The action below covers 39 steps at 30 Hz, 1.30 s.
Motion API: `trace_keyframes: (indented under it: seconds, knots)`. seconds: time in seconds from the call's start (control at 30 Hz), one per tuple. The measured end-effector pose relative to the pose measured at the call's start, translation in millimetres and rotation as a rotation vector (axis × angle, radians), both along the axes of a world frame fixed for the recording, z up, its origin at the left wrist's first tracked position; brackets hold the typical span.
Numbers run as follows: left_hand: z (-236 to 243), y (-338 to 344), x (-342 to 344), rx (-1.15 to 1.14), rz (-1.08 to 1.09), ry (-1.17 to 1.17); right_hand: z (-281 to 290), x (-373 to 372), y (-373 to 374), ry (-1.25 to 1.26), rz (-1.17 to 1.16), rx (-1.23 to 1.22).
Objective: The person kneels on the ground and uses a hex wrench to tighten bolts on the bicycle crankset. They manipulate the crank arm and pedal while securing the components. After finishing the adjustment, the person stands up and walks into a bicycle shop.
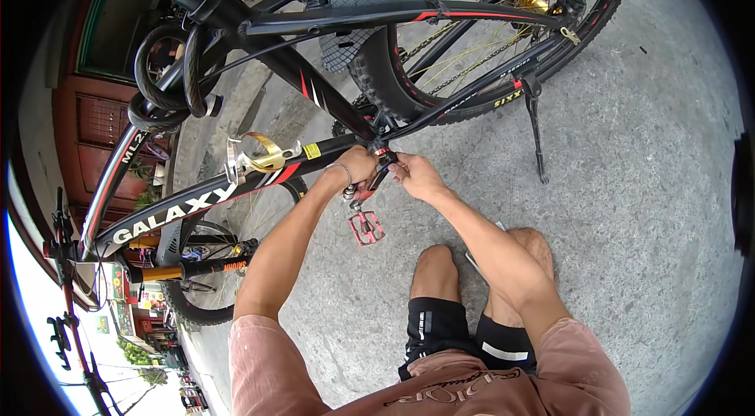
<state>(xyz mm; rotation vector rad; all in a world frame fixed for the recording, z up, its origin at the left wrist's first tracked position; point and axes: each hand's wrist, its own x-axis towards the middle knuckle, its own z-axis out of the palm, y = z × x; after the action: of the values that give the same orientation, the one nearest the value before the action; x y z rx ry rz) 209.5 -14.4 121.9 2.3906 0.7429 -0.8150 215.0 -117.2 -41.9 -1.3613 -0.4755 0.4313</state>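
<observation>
A black bicycle frame (197, 196) with red and white accents spans the view in front of me. At its bottom bracket is a black crank arm (383, 173), with a red platform pedal (366, 228) hanging at its lower end. My left hand (358, 167), wearing a bracelet, is closed beside the crank on its left; what its fingers hold is hidden. On the other side, my right hand (418, 177) has its fingers curled in a pinch against the crank's upper part. A small red piece (363, 195) shows just below my left hand.
A gold bottle cage (267, 155) sits on the down tube, and a coiled cable lock (169, 78) hangs from the frame. The kickstand (537, 133) reaches the concrete ground (629, 204) beside the rear tyre (503, 105). Handlebars (67, 290) stand at far left.
</observation>
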Motion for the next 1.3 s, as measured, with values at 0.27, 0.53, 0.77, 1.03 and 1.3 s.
trace_keyframes:
  seconds: [0.27, 0.53, 0.77, 1.03, 1.3]
  knots:
    - [-14.7, 9.9, -2.1, -0.349, 0.610, -0.149, 7.1, -5.0, 0.4, 0.021, 0.047, -0.011]
    - [-54.7, -7.3, -22.2, 0.142, 0.358, -0.628, 11.1, -1.5, -8.4, 0.028, 0.119, -0.016]
    - [-52.8, 26.6, -35.0, 0.417, -0.569, -0.861, 10.7, -1.8, -9.0, 0.038, 0.105, -0.002]
    - [-52.4, 30.9, -31.6, 0.430, -0.662, -0.893, 7.0, -4.0, -3.9, 0.028, -0.018, -0.071]
    - [-28.7, 46.4, -52.3, -0.606, 0.164, -0.488, 93.0, -67.1, -16.0, 0.412, 0.103, 0.057]
